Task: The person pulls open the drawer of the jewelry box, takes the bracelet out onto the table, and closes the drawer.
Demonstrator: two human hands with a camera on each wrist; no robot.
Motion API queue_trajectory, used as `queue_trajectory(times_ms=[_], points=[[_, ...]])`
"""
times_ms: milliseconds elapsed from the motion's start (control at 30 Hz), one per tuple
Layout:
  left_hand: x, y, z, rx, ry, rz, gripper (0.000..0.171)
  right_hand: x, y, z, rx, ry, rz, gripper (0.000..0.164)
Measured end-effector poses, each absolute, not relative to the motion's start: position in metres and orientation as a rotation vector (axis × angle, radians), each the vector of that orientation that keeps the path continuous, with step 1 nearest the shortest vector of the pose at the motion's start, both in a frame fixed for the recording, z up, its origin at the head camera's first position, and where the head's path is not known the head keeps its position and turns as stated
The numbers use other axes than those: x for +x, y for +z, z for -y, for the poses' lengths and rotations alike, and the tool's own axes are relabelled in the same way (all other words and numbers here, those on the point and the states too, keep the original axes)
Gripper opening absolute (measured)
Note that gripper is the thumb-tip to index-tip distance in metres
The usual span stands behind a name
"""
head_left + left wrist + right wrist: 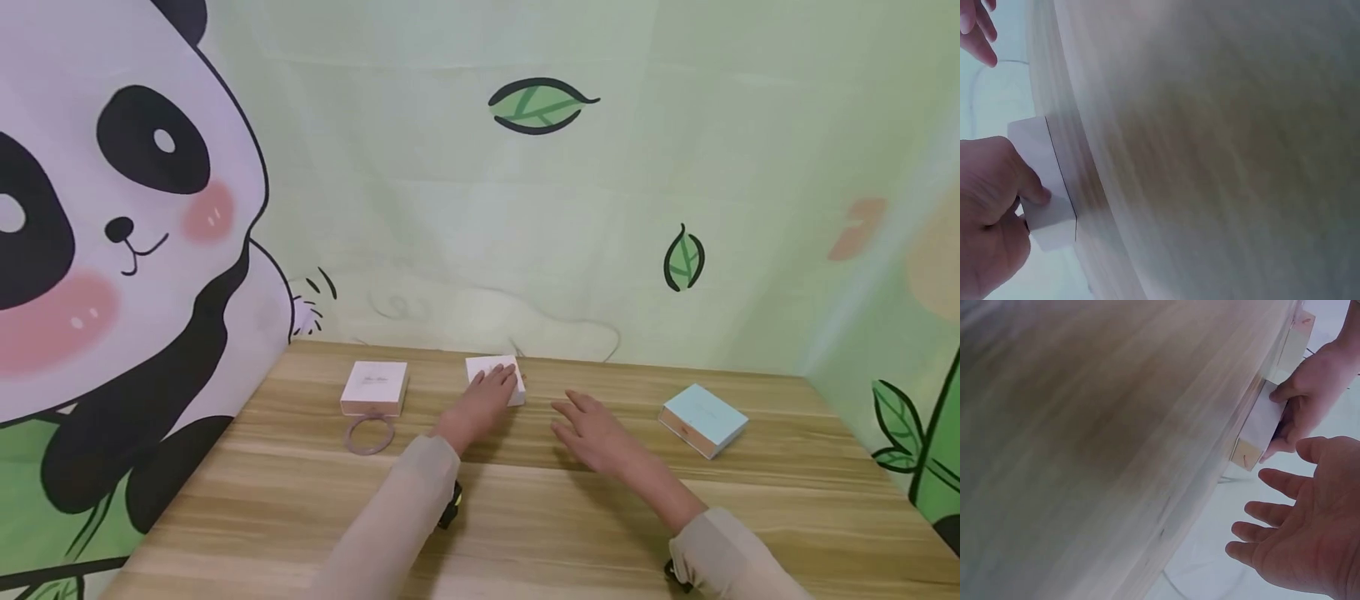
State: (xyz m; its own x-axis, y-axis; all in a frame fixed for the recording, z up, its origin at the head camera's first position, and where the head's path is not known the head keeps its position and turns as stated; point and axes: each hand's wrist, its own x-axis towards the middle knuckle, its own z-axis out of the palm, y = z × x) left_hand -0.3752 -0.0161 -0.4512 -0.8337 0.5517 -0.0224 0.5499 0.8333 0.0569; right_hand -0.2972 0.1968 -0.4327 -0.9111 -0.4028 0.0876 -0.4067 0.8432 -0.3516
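My left hand (480, 407) holds a small white box (477, 366) near the back of the wooden table. In the left wrist view the thumb lies against the near side of that white box (1038, 150); the other fingers reach over its top and are partly hidden. To the right, my right hand (597, 435) hovers above the table beside the box, holding nothing. Its fingers are spread and fairly straight, with the palm showing in the right wrist view (1310, 519).
Another white box (375, 385) sits at the back left, with a pinkish-grey ring (367, 452) lying just in front of it. At the right stands a light blue box (707, 412) with a brownish side, turned at an angle. A printed cloth backdrop (420, 167) rises behind the table.
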Motion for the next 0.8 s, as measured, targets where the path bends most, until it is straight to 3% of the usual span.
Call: queue_trajectory(times_ms=[133, 367, 800], points=[[-0.379, -0.454, 0.017, 0.881, 0.105, -3.012, 0.054, -0.298, -0.434, -0.197, 0.663, 0.596, 3.020, 0.047], [-0.389, -0.461, 0.020, 0.715, 0.188, -3.103, 0.072, -0.298, -0.437, -0.196, 0.670, 0.618, 3.013, 0.046], [-0.378, -0.464, 0.014, 0.789, 0.095, -3.027, 0.071, -0.302, -0.433, -0.195, 0.659, 0.577, 2.999, 0.047]])
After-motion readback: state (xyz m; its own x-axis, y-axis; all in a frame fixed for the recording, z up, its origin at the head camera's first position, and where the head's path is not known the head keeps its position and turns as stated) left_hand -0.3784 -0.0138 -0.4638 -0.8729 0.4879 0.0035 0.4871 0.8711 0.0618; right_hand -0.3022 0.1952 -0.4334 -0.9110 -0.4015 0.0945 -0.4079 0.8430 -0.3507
